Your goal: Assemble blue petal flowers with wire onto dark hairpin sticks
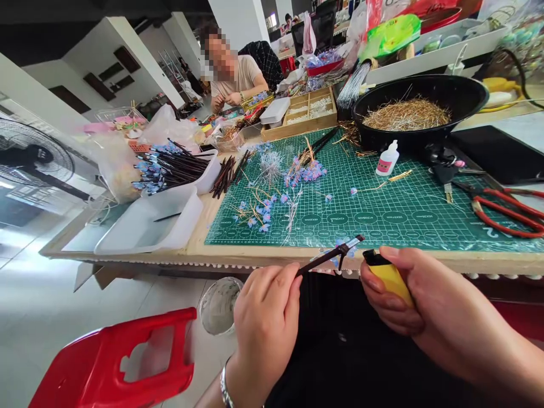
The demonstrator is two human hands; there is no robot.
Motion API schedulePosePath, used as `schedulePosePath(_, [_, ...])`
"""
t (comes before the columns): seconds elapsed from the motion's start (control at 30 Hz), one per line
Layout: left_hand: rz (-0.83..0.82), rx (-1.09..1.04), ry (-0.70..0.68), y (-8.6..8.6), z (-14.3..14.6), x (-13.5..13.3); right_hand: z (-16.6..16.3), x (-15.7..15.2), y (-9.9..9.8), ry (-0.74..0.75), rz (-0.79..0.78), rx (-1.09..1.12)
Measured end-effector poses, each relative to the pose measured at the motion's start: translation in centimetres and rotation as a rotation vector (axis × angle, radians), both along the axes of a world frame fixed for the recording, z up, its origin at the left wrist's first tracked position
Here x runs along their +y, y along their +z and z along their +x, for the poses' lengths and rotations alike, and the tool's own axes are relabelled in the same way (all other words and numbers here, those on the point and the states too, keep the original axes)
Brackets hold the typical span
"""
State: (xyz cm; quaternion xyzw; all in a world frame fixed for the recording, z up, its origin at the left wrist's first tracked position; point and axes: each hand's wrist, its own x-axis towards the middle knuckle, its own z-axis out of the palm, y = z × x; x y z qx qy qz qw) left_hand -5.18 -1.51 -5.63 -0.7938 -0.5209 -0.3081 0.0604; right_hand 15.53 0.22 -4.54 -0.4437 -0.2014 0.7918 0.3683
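My left hand [266, 311] pinches a thin dark stick [327, 256] whose far end carries small blue flowers and points up to the right. My right hand [408, 294] is wrapped round a yellow lighter [386, 272], thumb on its black top. The lighter's head sits just below and right of the stick's flowered tip. Both hands hover over my lap, just in front of the table's near edge. Behind them a green cutting mat [382, 212] holds loose blue flowers [304, 173] and gold wire pieces.
Red-handled pliers [505, 209], a small glue bottle [386, 158] and a black pan of gold wire [408, 113] lie on the right. White trays [148, 226] with finished dark sticks [178, 167] stand left. A red stool [123, 362] is on the floor. Another person works at the far end.
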Motion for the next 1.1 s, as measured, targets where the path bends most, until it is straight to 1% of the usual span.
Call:
schedulePosePath(0.27, [-0.003, -0.003, 0.017, -0.1, -0.3, 0.3, 0.0, -0.3, 0.1, -0.019, -0.011, -0.006])
schedulePosePath(0.5, [0.058, -0.018, -0.001, -0.3, 0.0, 0.2, -0.1, -0.4, -0.1, -0.021, -0.075, -0.062])
schedulePosePath(0.77, [0.069, -0.012, -0.002, -0.1, 0.2, 0.1, 0.1, -0.5, 0.2, -0.037, -0.047, -0.005])
schedulePosePath(0.83, [0.073, -0.004, -0.001, -0.1, 0.1, 0.1, -0.2, -0.7, 0.1, -0.018, -0.031, 0.025])
schedulePosePath(0.97, [0.092, 0.000, 0.050, -0.1, -1.6, -0.5, -2.0, -1.4, -0.6, 0.039, 0.043, 0.053])
schedulePosePath(1.03, [0.101, 0.005, 0.109, -0.2, -3.2, -1.5, -3.3, -1.5, -1.2, 0.102, 0.062, 0.057])
schedulePosePath(1.1, [0.108, 0.017, 0.186, -0.3, -4.9, -2.8, -4.7, -1.3, -1.6, 0.189, 0.046, 0.067])
